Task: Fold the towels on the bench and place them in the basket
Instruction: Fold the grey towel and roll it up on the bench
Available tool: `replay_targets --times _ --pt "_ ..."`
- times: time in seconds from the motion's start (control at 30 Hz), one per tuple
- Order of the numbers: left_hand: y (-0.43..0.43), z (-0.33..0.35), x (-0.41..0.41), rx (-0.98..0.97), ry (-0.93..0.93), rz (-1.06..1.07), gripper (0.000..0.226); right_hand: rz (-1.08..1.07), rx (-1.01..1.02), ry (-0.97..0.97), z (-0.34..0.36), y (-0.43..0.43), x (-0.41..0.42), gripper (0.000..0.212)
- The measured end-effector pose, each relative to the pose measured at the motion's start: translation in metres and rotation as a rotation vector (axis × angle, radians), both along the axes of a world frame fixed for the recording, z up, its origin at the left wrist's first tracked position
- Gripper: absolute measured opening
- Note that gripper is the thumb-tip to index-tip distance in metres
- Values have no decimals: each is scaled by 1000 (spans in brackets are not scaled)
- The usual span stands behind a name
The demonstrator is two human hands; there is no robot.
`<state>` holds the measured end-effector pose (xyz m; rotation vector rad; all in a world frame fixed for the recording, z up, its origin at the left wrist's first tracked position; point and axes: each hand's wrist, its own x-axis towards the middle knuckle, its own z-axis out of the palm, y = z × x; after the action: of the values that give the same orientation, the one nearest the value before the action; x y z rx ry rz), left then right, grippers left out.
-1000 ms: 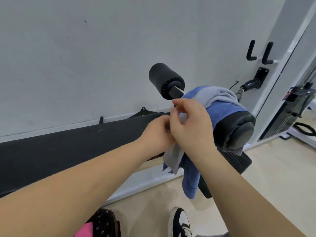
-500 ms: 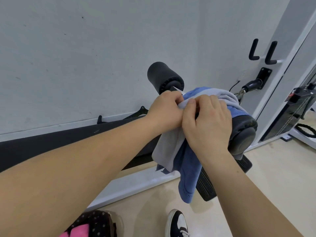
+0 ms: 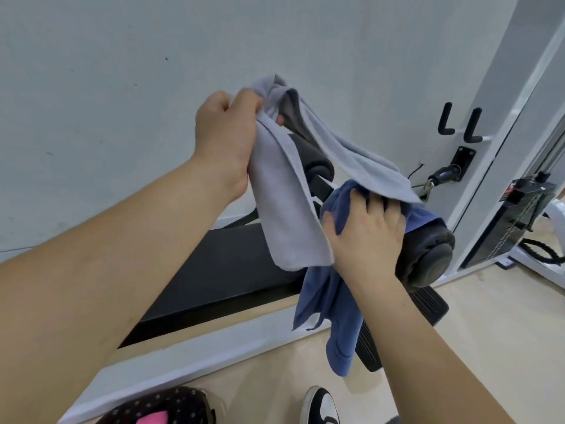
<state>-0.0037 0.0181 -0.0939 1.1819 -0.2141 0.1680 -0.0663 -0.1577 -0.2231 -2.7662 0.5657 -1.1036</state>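
A grey towel hangs lifted above the black bench. My left hand grips its bunched top end, raised in front of the wall. The towel's far end still trails over the padded roller at the bench's right end. A blue towel is draped over that roller and hangs toward the floor. My right hand presses down on the blue towel on top of the roller, fingers spread and slightly curled into the cloth. The second roller is mostly hidden behind the grey towel.
A dark dotted basket rim with something pink inside shows at the bottom edge. My shoe stands on the beige floor. A white machine frame with black hooks, a cable handle and a weight stack stand to the right.
My left hand has lifted the grey towel up and to the left, off the blue one. My right hand let go of the grey towel and now holds the blue towel down on the roller.
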Motion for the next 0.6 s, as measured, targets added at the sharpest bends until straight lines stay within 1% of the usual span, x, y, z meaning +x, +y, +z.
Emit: replay_targets --times 0.07,0.1,0.13,0.17,0.2,0.23,0.27,0.3,0.33,0.37,0.43,0.47,0.53,0.6 --pt "26 0 -7 164 -47 55 28 82 47 -81 4 15 0 38" --pt "40 -2 -10 215 -69 51 30 172 64 -109 8 26 -1 36" --pt "54 -5 -13 245 -83 49 25 301 107 -127 11 39 -2 36" --pt "68 -8 -16 256 -75 51 20 454 215 -119 13 52 -3 38" --pt "83 -11 -20 246 -42 44 20 599 385 -74 15 66 -4 42" --pt "98 -16 -23 234 9 16 23 712 580 7 15 83 -7 45" --pt "112 -21 -29 236 61 -28 26 786 734 90 13 99 -7 44" --pt "127 -30 -34 246 107 -76 29 808 796 140 10 114 -6 39" --pt "141 -40 -38 260 143 -116 31 801 814 165 7 128 -5 32" --pt "153 -51 -42 266 179 -128 32 788 820 189 6 141 -4 33" --pt "175 -73 -50 243 241 -74 32 775 893 296 6 165 -1 50" --pt "184 -83 -53 220 261 -52 31 778 962 376 6 176 0 54" --pt "200 -101 -58 160 290 -39 30 799 1121 560 5 194 1 52" --pt "216 -120 -60 137 327 -47 28 829 1233 651 3 211 7 53"
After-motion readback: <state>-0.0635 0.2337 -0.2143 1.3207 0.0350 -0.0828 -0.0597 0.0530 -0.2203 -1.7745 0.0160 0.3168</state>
